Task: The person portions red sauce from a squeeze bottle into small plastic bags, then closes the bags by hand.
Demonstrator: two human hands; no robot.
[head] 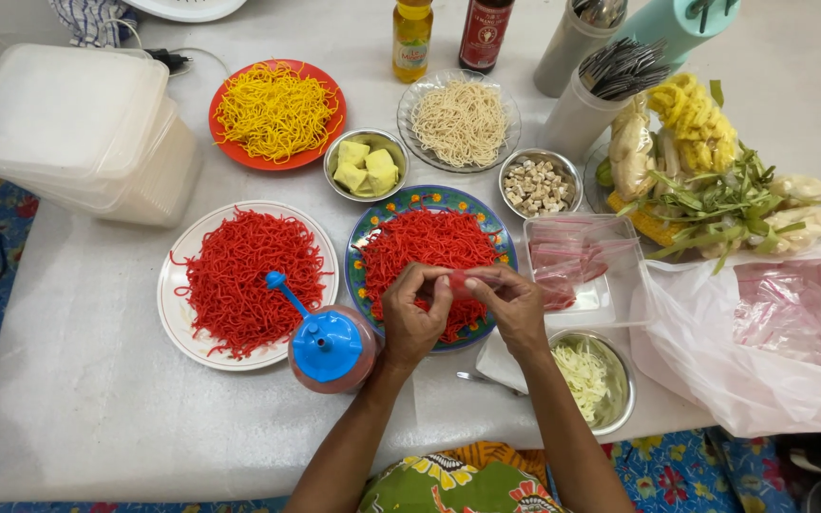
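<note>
— What do the hands hold now?

— Both are closed on one small clear plastic bag (467, 283) with something red inside. The left hand (412, 318) pinches one end and the right hand (515, 309) pinches the other, fingertips close together. I think they grip so tight because the film is thin and slippery.

— Where is the bag exactly?

— It is in the air, just above the near rim of the blue patterned plate (358, 249) of red noodles, which stands about the middle of the table (97, 399). Anything that falls would land on the plate, so the place makes sense to me.

— And around it?

— Just beside the left wrist stands a bottle of red sauce with a blue spout cap (328, 347), near the front edge. Left of it is a white plate (171, 313) with more red noodles. To the right of the hands a clear tray (610, 309) holds more folded little bags, easy to reach. Near the right forearm is a steel bowl (624, 380) of pale shredded vegetable.

— The far side?

— An orange plate (225, 142) of yellow noodles, a glass dish (409, 119) of pale noodles, and two small bowls with cubes. Clear lidded containers (68, 133) are stacked at the far left corner.
</note>
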